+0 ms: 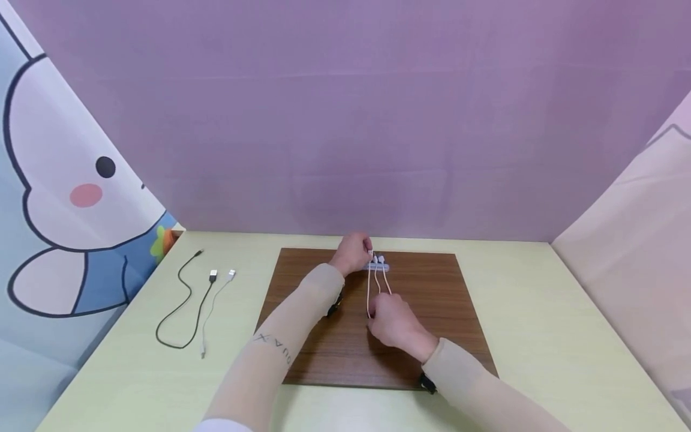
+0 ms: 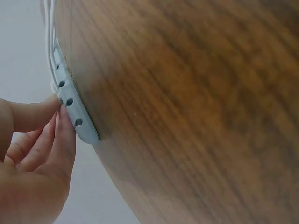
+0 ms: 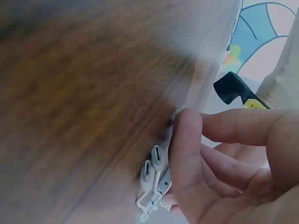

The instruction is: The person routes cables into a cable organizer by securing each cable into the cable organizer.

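With twelve o'clock taken as the far side of the table (image 1: 545,312), a dark wood-grain board (image 1: 432,324) is seen at the centre. Near its twelve o'clock edge, a pale blue-grey cable holder (image 2: 70,91) with a row of small round slots is fixed. Three white cables (image 1: 369,288) are strung from it towards six o'clock, with white plugs (image 1: 381,259) shown just beyond its far side.

At the holder's nine o'clock side, the upper end of the nearest white cable is pinched by the left hand (image 1: 353,252) between thumb and fingers; the gripped part is mostly hidden by the fingertips. The same cable's lower end is pinched by the right hand (image 1: 396,321), held over the board at about five o'clock from the holder. Beside the right fingers, two slim white connectors (image 3: 158,158) are shown on the other cables.

On the table, at nine o'clock from the board, a curved black cable (image 1: 191,292) is laid, with a short loose white cable (image 1: 215,296) just beside it at three o'clock. The far side is backed by a purple cloth (image 1: 345,120), and a cartoon-printed cloth (image 1: 54,156) is hung at ten o'clock.
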`<act>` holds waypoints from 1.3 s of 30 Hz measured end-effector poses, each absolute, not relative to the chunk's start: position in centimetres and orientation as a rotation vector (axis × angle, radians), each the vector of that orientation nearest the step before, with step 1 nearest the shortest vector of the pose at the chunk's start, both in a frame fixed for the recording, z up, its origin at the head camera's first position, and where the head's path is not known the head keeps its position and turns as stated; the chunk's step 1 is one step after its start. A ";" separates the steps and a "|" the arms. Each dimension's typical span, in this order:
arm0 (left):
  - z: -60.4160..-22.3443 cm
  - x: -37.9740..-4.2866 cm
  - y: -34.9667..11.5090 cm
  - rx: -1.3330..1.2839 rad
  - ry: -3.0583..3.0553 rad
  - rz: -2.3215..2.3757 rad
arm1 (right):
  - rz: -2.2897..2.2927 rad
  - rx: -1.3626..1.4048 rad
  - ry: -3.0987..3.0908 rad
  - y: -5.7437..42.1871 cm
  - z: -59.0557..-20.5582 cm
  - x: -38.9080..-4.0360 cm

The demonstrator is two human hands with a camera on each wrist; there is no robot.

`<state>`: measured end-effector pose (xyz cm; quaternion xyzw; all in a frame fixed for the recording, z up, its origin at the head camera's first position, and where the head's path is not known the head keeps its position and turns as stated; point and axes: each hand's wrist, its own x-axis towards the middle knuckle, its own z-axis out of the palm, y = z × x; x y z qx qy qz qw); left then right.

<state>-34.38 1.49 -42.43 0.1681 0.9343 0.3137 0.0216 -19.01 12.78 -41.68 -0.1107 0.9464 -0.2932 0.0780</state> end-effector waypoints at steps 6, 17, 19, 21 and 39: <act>-42.2 -34.2 1.7 0.515 2.919 0.866 | -0.875 -0.345 2.806 12.6 -41.5 -18.8; -42.7 -34.6 1.8 0.364 2.888 0.849 | -0.870 -0.327 2.808 12.7 -41.7 -18.5; -42.7 -34.5 1.8 0.374 2.891 0.825 | -0.873 -0.324 2.816 12.7 -41.8 -18.6; -42.7 -34.4 1.7 0.387 2.896 0.803 | -0.876 -0.326 2.822 12.7 -41.9 -18.7; -39.1 -32.9 -1.5 0.494 2.925 0.827 | -0.903 -0.302 2.769 12.6 -41.3 -18.8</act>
